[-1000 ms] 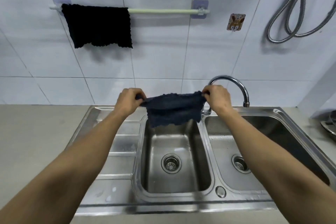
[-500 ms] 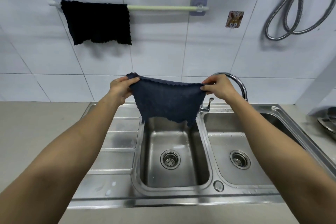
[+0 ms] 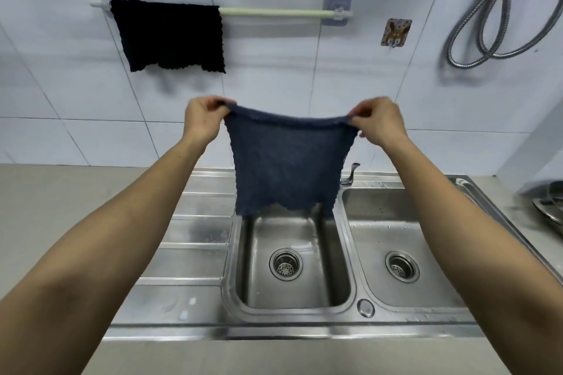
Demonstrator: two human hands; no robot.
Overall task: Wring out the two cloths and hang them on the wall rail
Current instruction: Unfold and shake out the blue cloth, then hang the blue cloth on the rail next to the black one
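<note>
White tiled wall behind; beige counter at left. Stainless double sink below, with ribbed drainboard at left, deep left basin and shallower right basin, each with a round strainer drain.

Both forearms extended forward and upward from the bottom corners, converging above the left basin. Blue cloth held spread flat between the hands, top edge taut with a slight sag at centre, body hanging straight, ragged lower edge level with the rear rim of the left basin.

Left hand: back toward the camera, fingers curled, clamped on the upper left corner of the blue cloth. Right hand: back toward the camera, thumb and fingers pinched on the upper right corner, little finger slightly spread below.

Black cloth draped over the left part of the wall rail, hanging against the tiles; right part of the rail bare. Rail carried by two lilac adhesive brackets.

Coiled metal hose at upper right, cut off by the frame. Patterned adhesive hook right of the rail.

Tap largely hidden behind the blue cloth; only the lever visible. Metal dishes cut off at the right edge; type not determinable. Fingertips of both hands hidden in the cloth folds.
</note>
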